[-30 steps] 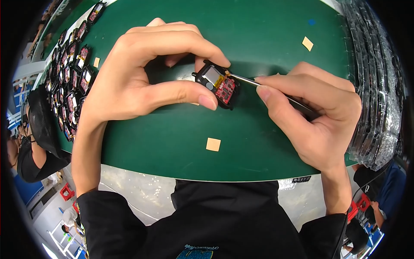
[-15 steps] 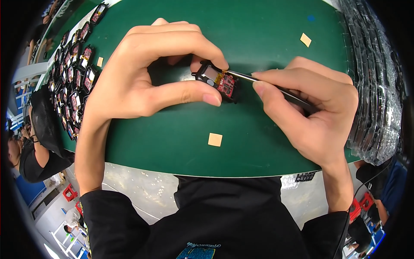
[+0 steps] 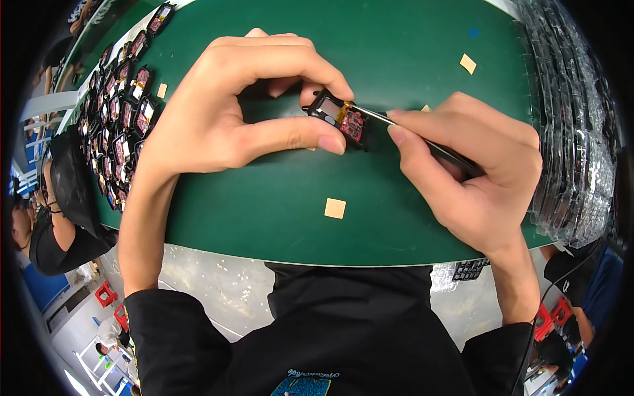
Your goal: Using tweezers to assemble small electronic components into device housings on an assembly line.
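Between the thumb and fingers of my left hand (image 3: 244,109) is a small black watch casing (image 3: 338,117), tilted above the green tabletop. Its open side shows a red circuit board, a grey part and a strip of yellow tape or flex. My right hand (image 3: 479,158) pinches a pair of slim metal tweezers (image 3: 432,143) with a dark grip. The tweezers' tip meets the casing's upper edge, by the yellow strip and my left fingertip. Whether the tip grasps anything is too small to tell.
Many similar open casings (image 3: 122,119) crowd the left of the green table (image 3: 264,218). Square cream paper pieces (image 3: 335,208) lie scattered on it. Stacked clear plastic trays (image 3: 571,145) line the right edge. Another person's arm (image 3: 63,208) is at the far left.
The casing, both hands and the tweezers keep nearly the same pose. The view has shifted slightly, and a cream piece now shows beside my right fingers.
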`<state>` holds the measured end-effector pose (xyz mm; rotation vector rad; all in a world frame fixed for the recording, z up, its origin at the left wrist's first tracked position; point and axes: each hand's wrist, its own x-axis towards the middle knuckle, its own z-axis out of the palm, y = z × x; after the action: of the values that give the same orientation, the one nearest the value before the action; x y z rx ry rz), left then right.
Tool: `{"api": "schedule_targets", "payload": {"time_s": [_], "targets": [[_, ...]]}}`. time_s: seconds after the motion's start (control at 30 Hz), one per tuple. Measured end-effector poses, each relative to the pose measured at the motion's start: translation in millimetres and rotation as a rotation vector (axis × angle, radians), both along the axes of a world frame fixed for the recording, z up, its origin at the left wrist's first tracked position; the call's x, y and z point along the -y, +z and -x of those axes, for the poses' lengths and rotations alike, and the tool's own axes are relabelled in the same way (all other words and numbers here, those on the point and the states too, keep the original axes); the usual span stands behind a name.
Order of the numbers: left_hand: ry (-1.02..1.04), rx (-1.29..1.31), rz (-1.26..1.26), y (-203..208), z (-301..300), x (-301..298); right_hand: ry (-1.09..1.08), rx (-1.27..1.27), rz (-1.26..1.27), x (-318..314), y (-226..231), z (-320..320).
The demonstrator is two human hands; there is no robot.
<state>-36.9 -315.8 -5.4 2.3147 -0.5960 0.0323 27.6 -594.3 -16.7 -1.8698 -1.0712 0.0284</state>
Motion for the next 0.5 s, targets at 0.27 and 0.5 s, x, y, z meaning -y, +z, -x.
{"api": "schedule_targets", "payload": {"time_s": [0.27,0.5], "targets": [[-0.009,0.008,0.013,-3.0,-1.3,-1.4,-0.045,0.062,0.009,0.5,0.5,1.6],[0.003,0.004,0.0,-1.3,-0.4,-1.6,-0.013,0.028,0.022,0.8,0.0,-0.3]]}}
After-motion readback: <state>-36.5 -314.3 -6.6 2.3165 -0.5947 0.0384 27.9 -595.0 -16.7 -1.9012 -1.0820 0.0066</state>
